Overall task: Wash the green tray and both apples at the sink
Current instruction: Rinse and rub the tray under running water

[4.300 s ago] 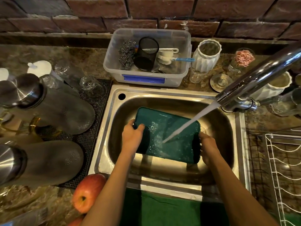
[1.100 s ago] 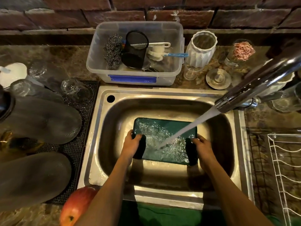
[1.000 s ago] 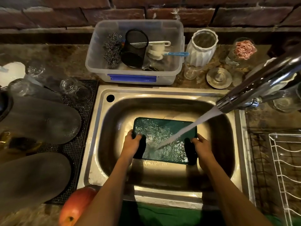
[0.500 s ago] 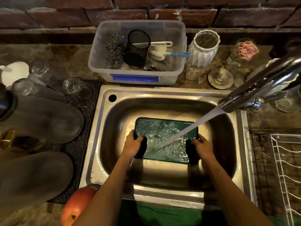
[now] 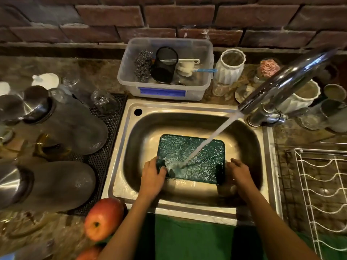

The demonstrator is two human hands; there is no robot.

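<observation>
The green tray (image 5: 197, 156) lies low in the steel sink (image 5: 266, 147), under a stream of water from the tap (image 5: 281, 83); spray covers its surface. My left hand (image 5: 153, 175) grips the tray's near left corner, thumb on top. My right hand (image 5: 239, 173) holds its right edge, fingers wrapped behind. A red apple (image 5: 103, 218) sits on the counter at the sink's near left corner. A second apple (image 5: 89, 253) shows partly at the bottom edge, behind my left forearm.
Glass jars (image 5: 71, 126) lie on a black mat left of the sink. Behind the sink stands a clear tub (image 5: 165, 91) with scrubbers, a mesh cup and a brush. White vases (image 5: 230, 66) sit behind and to the right. A white wire rack (image 5: 323, 194) stands at right.
The tray has stayed under the running water with both hands gripping its ends; it now sits flatter and lower in the sink, and more spray covers it.
</observation>
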